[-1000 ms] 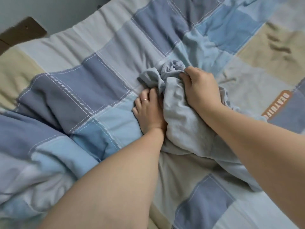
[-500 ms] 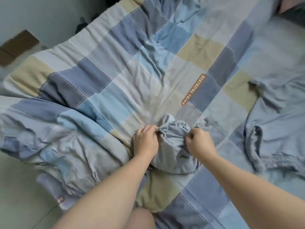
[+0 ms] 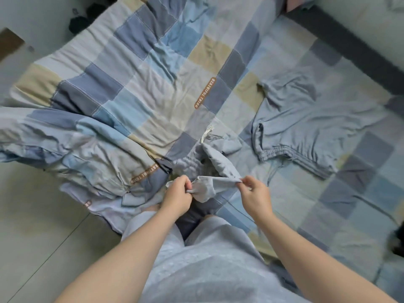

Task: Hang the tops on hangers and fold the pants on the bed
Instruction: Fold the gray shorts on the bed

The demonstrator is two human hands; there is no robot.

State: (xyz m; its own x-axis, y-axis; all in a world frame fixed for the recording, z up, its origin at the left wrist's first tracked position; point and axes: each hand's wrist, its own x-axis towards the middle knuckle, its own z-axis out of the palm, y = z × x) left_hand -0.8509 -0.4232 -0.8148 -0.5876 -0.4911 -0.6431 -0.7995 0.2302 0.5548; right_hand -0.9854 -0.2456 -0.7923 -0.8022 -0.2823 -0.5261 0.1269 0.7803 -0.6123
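The left hand (image 3: 178, 194) has its fingers curled tight round a bunched corner of a grey-blue soft cloth garment (image 3: 209, 185). The right hand (image 3: 254, 194) pinches the same edge between thumb and fingertips, a little way off to its side. That edge is drawn taut between the two hands, and the rest of the garment trails away from the fingertips in a crumpled heap onto the bed (image 3: 341, 200). Held by two points of one edge, the cloth can be shaken out and its shape found. I judge this to be the step of opening it up to find the waist before folding or hanging.

A pale frayed cord (image 3: 206, 134) lies just beyond the heap. It may be a drawstring, which would mark the garment as pants, but I cannot tell.

Beyond the left hand, towards its outer side, a rumpled patchwork quilt of blue, grey and beige squares (image 3: 131, 88) lies bunched, which leaves the sheet nearer the right hand free for folding. Well beyond the right hand, a second grey-blue garment with a gathered elastic edge (image 3: 306, 123) lies spread flat, apart from the held one and probably waiting its turn.
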